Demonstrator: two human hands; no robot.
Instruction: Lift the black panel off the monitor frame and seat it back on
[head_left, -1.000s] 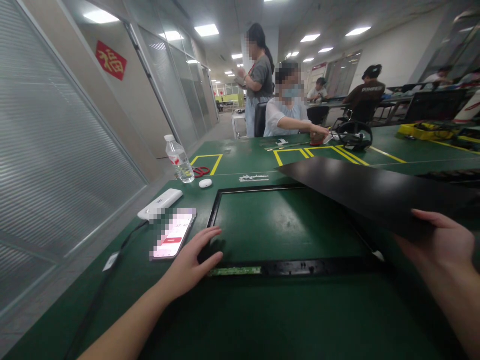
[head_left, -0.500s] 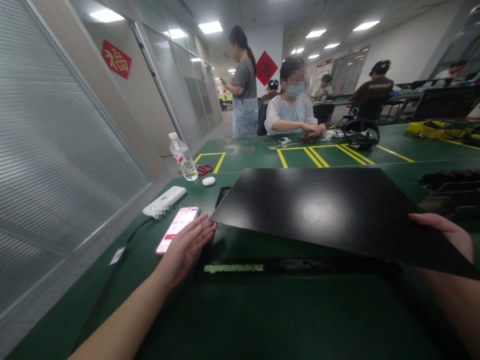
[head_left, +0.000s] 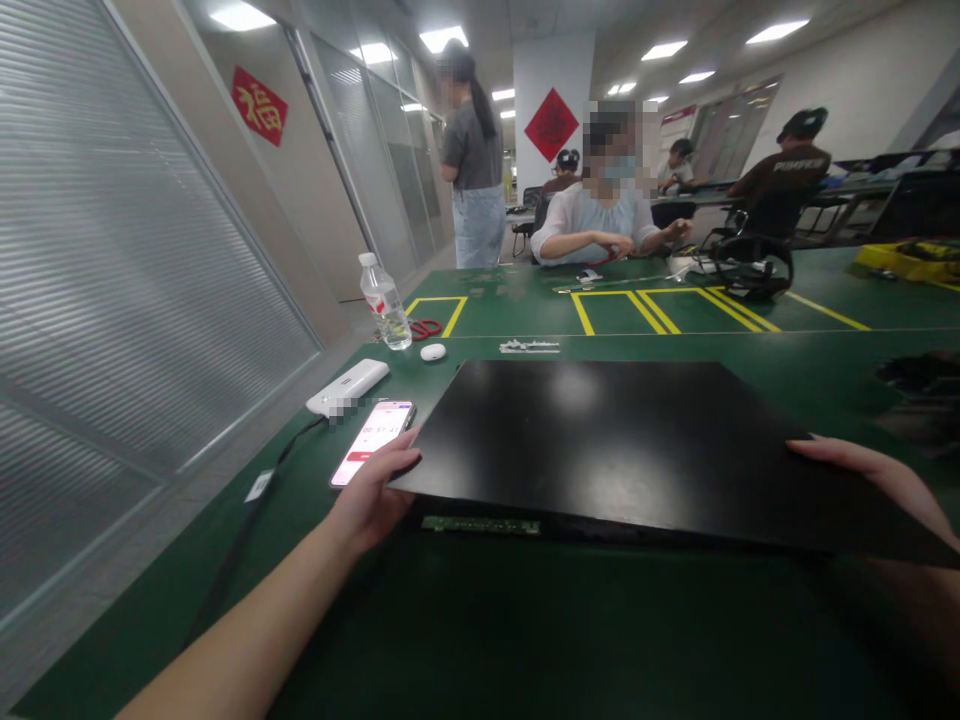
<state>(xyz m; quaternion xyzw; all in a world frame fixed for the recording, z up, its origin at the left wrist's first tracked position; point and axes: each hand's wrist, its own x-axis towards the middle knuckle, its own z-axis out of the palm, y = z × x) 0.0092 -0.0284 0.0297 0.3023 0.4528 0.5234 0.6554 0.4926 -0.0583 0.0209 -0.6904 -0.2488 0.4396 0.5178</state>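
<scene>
A large flat black panel (head_left: 600,440) is held level over the green table (head_left: 480,630), its glossy top reflecting the ceiling lights. My left hand (head_left: 379,495) grips its left edge, thumb on top and fingers underneath. At the right edge my right hand (head_left: 877,480) holds it the same way, its fingers hidden beneath. Under the panel's near edge shows a black frame with a green circuit strip (head_left: 480,525); the panel covers the rest of the frame.
A phone (head_left: 373,445), a white power bank (head_left: 349,388) with a cable, a white case (head_left: 433,352), a water bottle (head_left: 386,305) and red-handled scissors (head_left: 426,328) lie left. Across the table sits a person (head_left: 600,215); another stands behind. Headphones (head_left: 754,268) rest at the back right.
My left hand has closed on the panel's left edge. The panel has come down and nearer, covering more of the frame and uncovering small white pieces behind it. The view has shifted.
</scene>
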